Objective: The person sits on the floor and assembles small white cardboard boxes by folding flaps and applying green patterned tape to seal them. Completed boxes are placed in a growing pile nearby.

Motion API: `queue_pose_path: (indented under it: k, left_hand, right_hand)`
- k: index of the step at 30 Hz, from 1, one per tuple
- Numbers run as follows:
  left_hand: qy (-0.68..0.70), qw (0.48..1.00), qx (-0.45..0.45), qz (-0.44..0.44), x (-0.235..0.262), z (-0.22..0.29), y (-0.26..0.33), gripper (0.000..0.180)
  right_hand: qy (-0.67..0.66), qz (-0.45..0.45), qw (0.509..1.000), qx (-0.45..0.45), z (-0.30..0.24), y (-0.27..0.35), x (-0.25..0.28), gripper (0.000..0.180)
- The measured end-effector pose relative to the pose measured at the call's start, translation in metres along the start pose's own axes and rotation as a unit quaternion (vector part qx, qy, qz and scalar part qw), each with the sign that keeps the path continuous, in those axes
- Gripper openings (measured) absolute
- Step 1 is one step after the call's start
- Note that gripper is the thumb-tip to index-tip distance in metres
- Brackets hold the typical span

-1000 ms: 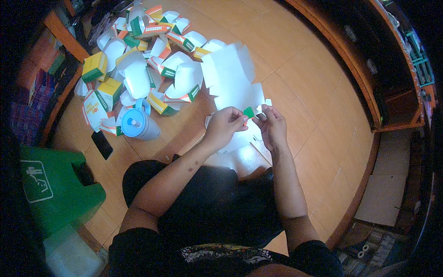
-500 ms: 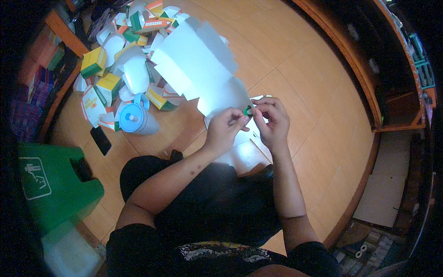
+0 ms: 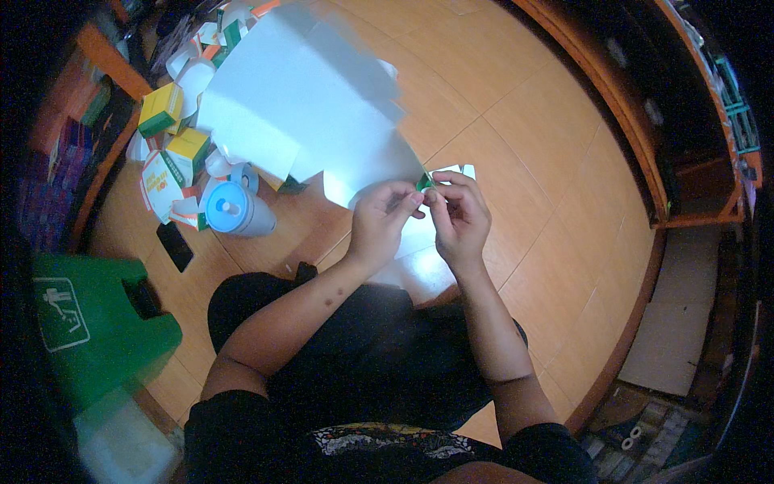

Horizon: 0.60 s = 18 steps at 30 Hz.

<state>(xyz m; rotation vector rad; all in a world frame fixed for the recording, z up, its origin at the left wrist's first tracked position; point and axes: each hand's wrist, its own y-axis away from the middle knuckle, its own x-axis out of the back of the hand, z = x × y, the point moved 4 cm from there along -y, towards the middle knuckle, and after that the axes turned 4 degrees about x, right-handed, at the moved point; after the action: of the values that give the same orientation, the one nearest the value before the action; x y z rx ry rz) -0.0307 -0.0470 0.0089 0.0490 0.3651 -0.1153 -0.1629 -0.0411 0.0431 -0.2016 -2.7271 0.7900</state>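
A large unfolded box blank [image 3: 298, 97], with its plain white side up, stretches forward from my hands over part of a pile of boxes. Its near corner shows a small green printed flap [image 3: 424, 185], pinched between my fingertips. My left hand [image 3: 377, 222] has thumb and fingers closed on the left side of this flap. From the other side my right hand [image 3: 463, 224] grips it, thumb and index finger pressed together. Under my hands more white card [image 3: 425, 270] lies close to my lap, partly hidden by my wrists.
Folded small boxes in yellow, green and white [image 3: 161, 109] heap up at the far left. Nearer stand a light blue lidded tumbler [image 3: 234, 208] and a dark phone [image 3: 175, 246] on the tiled floor [image 3: 532, 177]. A green bin [image 3: 105, 323] is at left, wooden shelving [image 3: 597, 89] at right.
The white blank has swung left and spread flatter, covering more of the box pile. Both hands have shifted slightly left, still pinching the green flap.
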Motion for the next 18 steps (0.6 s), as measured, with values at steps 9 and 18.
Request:
queue_pose_path:
  k: [9,18]
  left_hand:
    - [-0.012,1.0,0.009,-0.017,0.005,-0.002,-0.005,0.016]
    - [0.034,0.999,0.018,-0.027,0.005,0.001,0.0,0.013]
  right_hand:
    - [-0.048,0.026,0.998,-0.028,0.009,0.006,-0.006,0.004]
    - [-0.181,0.05,0.97,-0.154,0.015,0.015,-0.007,0.007]
